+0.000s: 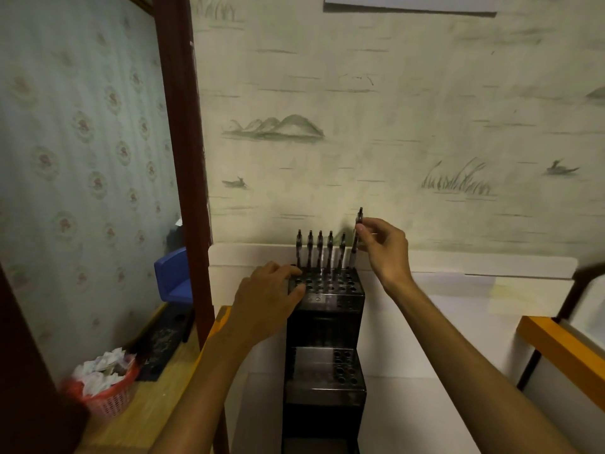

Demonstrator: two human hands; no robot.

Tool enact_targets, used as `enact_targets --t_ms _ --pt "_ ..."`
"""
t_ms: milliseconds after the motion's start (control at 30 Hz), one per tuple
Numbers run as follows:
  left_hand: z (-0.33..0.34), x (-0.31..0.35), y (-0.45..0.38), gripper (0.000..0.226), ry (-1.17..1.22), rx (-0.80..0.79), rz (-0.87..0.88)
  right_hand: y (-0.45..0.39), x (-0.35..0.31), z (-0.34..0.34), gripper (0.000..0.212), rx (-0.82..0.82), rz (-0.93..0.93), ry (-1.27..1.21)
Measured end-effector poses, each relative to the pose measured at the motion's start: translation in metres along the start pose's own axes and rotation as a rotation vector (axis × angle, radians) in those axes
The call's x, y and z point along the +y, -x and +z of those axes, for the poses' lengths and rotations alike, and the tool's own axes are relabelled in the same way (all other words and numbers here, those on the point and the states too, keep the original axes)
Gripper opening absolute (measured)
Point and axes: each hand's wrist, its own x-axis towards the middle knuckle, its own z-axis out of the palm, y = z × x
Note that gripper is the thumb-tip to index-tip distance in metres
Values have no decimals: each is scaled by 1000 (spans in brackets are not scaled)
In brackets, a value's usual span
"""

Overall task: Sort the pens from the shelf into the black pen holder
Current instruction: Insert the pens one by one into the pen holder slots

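Black pen holder [325, 299] stands at lower centre of frame, stepped: upper tier with a grid of holes, lower tier [327, 371] below it toward the bottom edge, more holes on its right half. Five dark pens [320, 249] stand upright in the back row of the upper tier, close together. A sixth pen [357, 237] sits at the right end of that row, tilted slightly, its tip at the back right corner hole; whether it is seated, cannot tell.

Right hand [383, 247] pinches that pen near its top between thumb and fingertips, other fingers curled. Left hand [270, 296] rests on the holder's upper left corner, fingers laid over the top edge, thumb on the hole grid.

Holder sits on a white surface [442, 339], back row just beside the painted wall [360, 142]. Open white surface to the right of the holder; orange edge [563, 348] at far right. Left of the holder, a dark wooden post [186, 158], close. Beyond it, lower left: blue chair [173, 276], red basket [108, 394] of crumpled paper on the floor.
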Motion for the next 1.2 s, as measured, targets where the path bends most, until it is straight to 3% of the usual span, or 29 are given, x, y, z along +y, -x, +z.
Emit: enact_targets --t_ms 367,733,933,1200 --pt "-3 -2 5 31 74 -8 17 19 18 5 22 -129 -20 358" --pt "0 -4 14 29 106 -29 66 44 15 1 22 -105 27 454" --pt "17 14 15 25 181 -42 173 71 -4 -26 29 -153 -71 602" --pt "50 73 23 35 297 -173 262 123 -24 -100 28 -198 -39 867"
